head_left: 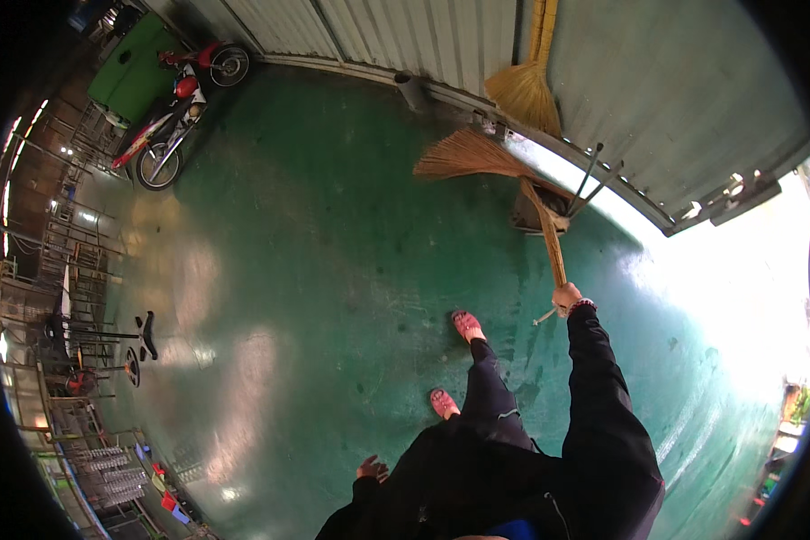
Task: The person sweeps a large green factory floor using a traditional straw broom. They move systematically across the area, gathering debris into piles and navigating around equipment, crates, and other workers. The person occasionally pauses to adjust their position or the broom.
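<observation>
One straw broom (544, 221) slants near the metal wall (414, 29), its handle wrapped by the right hand (567, 298), probably best guided steadily, while the left hand (372, 469) hangs half spread, apparently empty.

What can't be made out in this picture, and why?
In the head view:
The held broom, gripped stretch: hidden by the right hand.
The dark brown object: partly hidden behind that broom.
The leaning brooms, handle ends: cut off by the top edge.
Beyond the bright opening: washed out by glare.
The clutter along the left rim: mostly too small.
</observation>
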`<state>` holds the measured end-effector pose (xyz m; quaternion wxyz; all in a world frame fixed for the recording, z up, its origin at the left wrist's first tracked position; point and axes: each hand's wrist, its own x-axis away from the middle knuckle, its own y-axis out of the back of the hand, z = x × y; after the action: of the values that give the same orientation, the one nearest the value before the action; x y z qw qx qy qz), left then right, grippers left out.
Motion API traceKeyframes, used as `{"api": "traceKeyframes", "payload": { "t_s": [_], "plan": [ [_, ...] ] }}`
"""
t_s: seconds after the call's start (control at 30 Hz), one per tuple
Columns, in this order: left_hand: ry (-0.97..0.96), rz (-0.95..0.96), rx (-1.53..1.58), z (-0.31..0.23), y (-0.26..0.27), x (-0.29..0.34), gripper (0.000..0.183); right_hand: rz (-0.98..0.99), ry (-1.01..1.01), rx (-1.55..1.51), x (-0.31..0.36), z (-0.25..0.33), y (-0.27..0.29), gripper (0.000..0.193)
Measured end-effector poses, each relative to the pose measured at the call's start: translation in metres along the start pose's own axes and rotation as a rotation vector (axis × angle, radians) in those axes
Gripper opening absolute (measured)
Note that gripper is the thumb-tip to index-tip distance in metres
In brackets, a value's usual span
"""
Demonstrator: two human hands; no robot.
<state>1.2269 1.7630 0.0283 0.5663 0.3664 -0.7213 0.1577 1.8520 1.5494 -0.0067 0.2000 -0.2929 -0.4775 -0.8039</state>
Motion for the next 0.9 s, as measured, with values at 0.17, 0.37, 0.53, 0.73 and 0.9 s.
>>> {"api": "traceKeyframes", "payload": {
  "t_s": [0.17,0.37,0.53,0.73,0.9],
  "plan": [
    [-0.052,0.088,-0.5,-0.097,-0.048,0.014,0.051,0.139,0.415,0.363,-0.081,0.029,-0.06,0.023],
    [-0.118,0.206,-0.213,-0.149,-0.097,-0.02,0.045,0.258,0.155,0.075,0.004,0.089,-0.147,0.052],
    [0.025,0.202,-0.125,-0.171,-0.084,-0.053,0.048,0.737,0.733,-0.127,0.009,0.119,-0.079,0.025],
    [-0.001,0.031,0.139,-0.17,-0.051,-0.062,0.044,0.826,0.073,-0.558,0.039,0.102,-0.017,0.014],
    [0.044,0.013,0.064,-0.152,-0.083,-0.044,0.044,0.428,0.296,-0.164,0.019,0.091,0.041,0.018]
  ]
}}
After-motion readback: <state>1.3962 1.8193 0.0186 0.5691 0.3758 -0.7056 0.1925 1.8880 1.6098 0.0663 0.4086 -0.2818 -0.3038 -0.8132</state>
